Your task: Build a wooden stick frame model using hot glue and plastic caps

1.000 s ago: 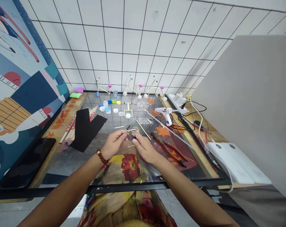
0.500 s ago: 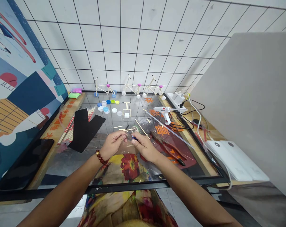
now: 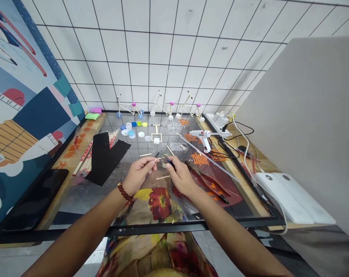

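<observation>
My left hand (image 3: 140, 173) is closed, thumb against fingers, pinching a thin wooden stick (image 3: 158, 159) that points to the right. My right hand (image 3: 180, 176) is wrapped round a small dark-blue-handled tool (image 3: 170, 162), its tip close to the stick's end; its exact kind is hard to make out. A short pale stick (image 3: 163, 177) lies just below the fingers. Beyond the hands rests a T-shaped stick frame (image 3: 156, 132) with a white roll (image 3: 156, 141) at its near end. Red-handled pliers (image 3: 210, 182) lie beside my right hand.
Three small stick tricycles (image 3: 163, 107) stand along the back. Colourful bottle caps (image 3: 131, 133) lie left of centre. Black sheet (image 3: 101, 161) covers part of the packaged sticks (image 3: 83, 163). A white glue gun (image 3: 202, 138), power strip (image 3: 220, 122) and cables are at right; a phone (image 3: 36, 198) is at left.
The right hand has shifted slightly and the blue-handled tool shows more clearly. The wooden stick in my left hand now reaches toward it. The view has moved slightly.
</observation>
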The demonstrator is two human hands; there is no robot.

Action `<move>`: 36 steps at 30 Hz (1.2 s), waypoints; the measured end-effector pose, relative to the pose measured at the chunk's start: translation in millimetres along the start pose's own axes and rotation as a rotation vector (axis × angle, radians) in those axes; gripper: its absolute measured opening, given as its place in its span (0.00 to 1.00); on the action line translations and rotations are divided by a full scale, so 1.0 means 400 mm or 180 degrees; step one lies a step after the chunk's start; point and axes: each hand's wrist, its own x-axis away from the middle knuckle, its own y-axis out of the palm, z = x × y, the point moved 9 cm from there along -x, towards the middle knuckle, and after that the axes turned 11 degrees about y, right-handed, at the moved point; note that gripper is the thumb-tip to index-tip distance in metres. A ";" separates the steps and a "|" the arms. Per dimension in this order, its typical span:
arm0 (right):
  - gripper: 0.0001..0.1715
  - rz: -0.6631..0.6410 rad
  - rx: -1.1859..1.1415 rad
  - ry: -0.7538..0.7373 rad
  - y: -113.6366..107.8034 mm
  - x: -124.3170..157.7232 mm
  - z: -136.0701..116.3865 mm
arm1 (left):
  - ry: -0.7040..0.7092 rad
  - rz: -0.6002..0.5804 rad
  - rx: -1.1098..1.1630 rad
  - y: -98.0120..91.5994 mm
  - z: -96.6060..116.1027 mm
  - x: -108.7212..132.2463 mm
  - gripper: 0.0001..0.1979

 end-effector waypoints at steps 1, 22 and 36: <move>0.16 -0.0015 0.0137 -0.0067 0.006 0.003 -0.006 | -0.0006 0.0013 -0.0090 -0.004 -0.005 0.000 0.12; 0.13 -0.0160 -0.1314 0.0949 0.045 -0.018 0.055 | -0.1052 0.1432 0.2045 -0.023 -0.068 -0.028 0.06; 0.15 0.0514 -0.1833 0.1494 -0.035 -0.017 0.160 | -0.0139 0.0043 -0.0925 -0.044 0.011 -0.065 0.07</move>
